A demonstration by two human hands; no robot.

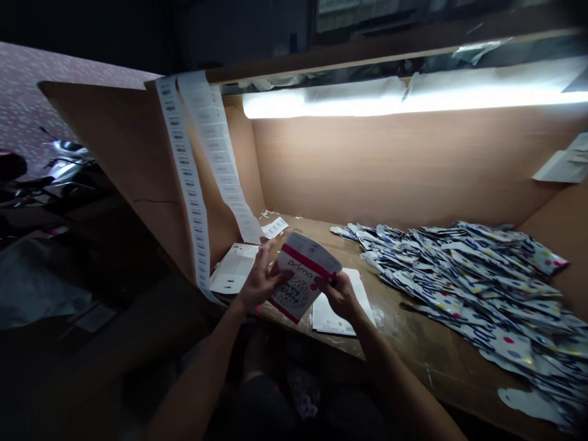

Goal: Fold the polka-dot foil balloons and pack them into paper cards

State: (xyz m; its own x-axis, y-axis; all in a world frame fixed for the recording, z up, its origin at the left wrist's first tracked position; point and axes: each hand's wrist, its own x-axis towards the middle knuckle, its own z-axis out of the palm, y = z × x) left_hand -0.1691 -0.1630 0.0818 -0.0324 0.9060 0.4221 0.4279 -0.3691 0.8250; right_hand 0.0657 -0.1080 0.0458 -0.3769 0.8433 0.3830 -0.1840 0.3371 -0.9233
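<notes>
A white and pink printed packet (301,278) marked "prima" is held up, tilted, above the front edge of the table. At its left side my left hand (260,278) grips it with the thumb across the front; the fingers behind are partly hidden. My right hand (340,295) pinches the packet's right edge. Below and behind my right hand lies a stack of flat white packets (337,315). Beside my left hand rests another flat white pile (235,269). A small strip of barcode labels (274,227) lies just beyond the packet.
Two long strips of labels (186,171) hang over the cardboard side wall (124,141) at left. A large heap of dotted foil pieces (459,275) covers the table's right side. A lit tube lamp (321,101) runs across the top. Motorcycles (68,162) stand at far left.
</notes>
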